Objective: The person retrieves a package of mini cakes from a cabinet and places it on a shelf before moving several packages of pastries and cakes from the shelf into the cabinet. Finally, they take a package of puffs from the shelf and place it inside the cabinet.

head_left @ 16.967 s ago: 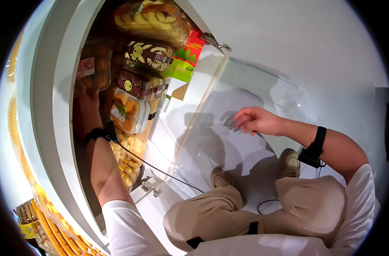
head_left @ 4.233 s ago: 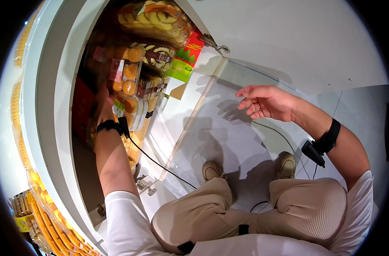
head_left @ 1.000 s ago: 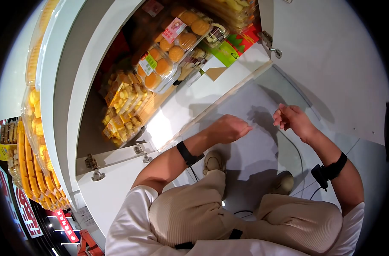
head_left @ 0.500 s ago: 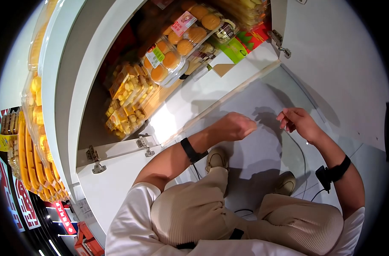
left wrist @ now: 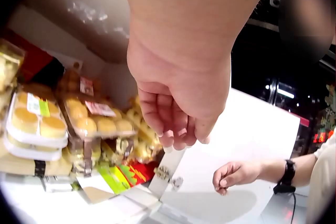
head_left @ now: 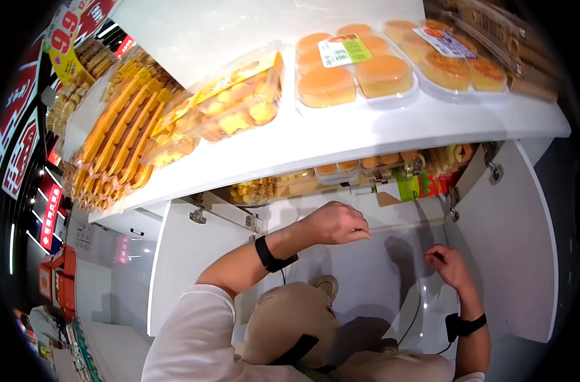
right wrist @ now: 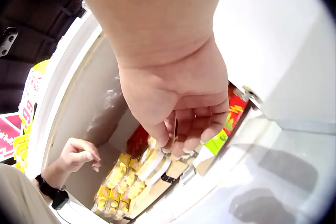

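Note:
My left hand [head_left: 334, 223] hangs in front of the cabinet with loosely curled fingers and nothing in them. Lower and to its right, my right hand [head_left: 450, 266] is also loosely curled, holding nothing. Behind them, mostly under the counter's edge in the head view, packed cakes fill the cabinet. The left wrist view shows a clear pack of round buns [left wrist: 94, 124] with a pink label, lying on other packs. Beside it are stacked trays of round cakes [left wrist: 38, 121]. Yellow-labelled snack packs [right wrist: 118, 182] show in the right wrist view.
Both white cabinet doors, left [head_left: 198, 264] and right [head_left: 509, 235], stand swung out beside the arms. Above, the white counter [head_left: 341, 130] carries cake packs [head_left: 357, 70] and yellow snack boxes [head_left: 239, 95]. A red and green carton [head_left: 424, 184] stands in the cabinet's right part.
Earlier, my left hand was inside the cabinet at the bun pack, which moved right onto other packs. The hand has since come out. The head view has now lifted to show the countertop.

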`<state>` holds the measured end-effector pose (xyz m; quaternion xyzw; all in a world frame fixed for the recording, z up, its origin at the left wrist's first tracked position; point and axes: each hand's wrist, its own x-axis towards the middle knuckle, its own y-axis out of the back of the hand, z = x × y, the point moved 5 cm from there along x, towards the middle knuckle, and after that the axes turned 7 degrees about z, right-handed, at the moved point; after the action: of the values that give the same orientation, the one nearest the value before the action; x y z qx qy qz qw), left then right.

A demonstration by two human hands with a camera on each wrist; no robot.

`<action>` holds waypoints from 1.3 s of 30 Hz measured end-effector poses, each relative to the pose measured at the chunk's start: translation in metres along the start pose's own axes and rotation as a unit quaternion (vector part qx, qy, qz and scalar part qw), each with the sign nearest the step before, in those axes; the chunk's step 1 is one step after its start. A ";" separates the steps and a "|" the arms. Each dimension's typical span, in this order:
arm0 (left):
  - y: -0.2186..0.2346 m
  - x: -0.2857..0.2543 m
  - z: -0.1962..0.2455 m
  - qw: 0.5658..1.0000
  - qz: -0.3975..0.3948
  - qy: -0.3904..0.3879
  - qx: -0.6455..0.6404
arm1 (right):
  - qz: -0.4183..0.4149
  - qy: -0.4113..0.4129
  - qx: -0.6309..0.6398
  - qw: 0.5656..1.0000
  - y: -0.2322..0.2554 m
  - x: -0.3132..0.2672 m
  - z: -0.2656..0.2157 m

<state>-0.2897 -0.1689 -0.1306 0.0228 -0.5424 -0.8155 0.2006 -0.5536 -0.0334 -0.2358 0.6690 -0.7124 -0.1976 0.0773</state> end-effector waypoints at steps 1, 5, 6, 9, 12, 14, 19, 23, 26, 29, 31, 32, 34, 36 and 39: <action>0.030 -0.010 0.007 0.999 0.023 0.022 0.010 | -0.007 0.021 -0.003 1.000 0.004 0.005 -0.017; 0.130 -0.063 0.045 0.982 0.126 0.134 0.039 | -0.015 0.063 -0.008 0.998 0.024 0.011 -0.079; 0.155 -0.077 0.057 0.968 0.192 0.157 0.038 | -0.018 0.097 -0.023 0.995 0.024 0.012 -0.106; 0.228 -0.132 0.083 0.861 0.425 0.255 0.110 | -0.067 0.149 -0.048 0.985 0.015 0.014 -0.184; 0.289 -0.188 0.088 0.756 0.589 0.280 0.050 | -0.192 0.161 -0.050 0.967 -0.023 0.029 -0.235; 0.319 -0.216 0.094 0.726 0.613 0.294 0.104 | -0.257 0.235 -0.036 0.936 -0.056 0.034 -0.279; 0.380 -0.273 0.094 0.656 0.575 0.393 0.289 | -0.351 0.290 0.062 0.888 -0.134 0.033 -0.348; 0.431 -0.299 0.071 0.614 0.562 0.465 0.302 | -0.338 0.330 0.043 0.880 -0.174 0.031 -0.342; 0.460 -0.320 0.033 0.611 0.551 0.485 0.296 | -0.299 0.380 -0.020 0.875 -0.192 0.021 -0.331; 0.473 -0.334 0.005 0.645 0.552 0.490 0.200 | -0.338 0.387 -0.063 0.856 -0.208 0.011 -0.309; 0.473 -0.334 -0.001 0.675 0.528 0.483 0.182 | -0.322 0.394 -0.060 0.859 -0.213 0.010 -0.296; 0.474 -0.332 -0.004 0.700 0.502 0.478 0.170 | -0.313 0.401 -0.063 0.858 -0.212 0.008 -0.297; 0.474 -0.328 0.000 0.720 0.449 0.435 0.300 | -0.298 0.403 -0.083 0.861 -0.209 0.003 -0.299; 0.468 -0.310 0.020 0.740 0.393 0.395 0.377 | -0.287 0.403 -0.100 0.863 -0.208 -0.002 -0.305; 0.461 -0.289 0.025 0.760 0.368 0.354 0.402 | -0.273 0.418 -0.117 0.859 -0.211 -0.004 -0.315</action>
<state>0.1085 -0.1982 0.2393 0.1872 -0.6777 -0.3194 0.6353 -0.2406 -0.0912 -0.0299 0.8427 -0.3734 0.0054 0.3878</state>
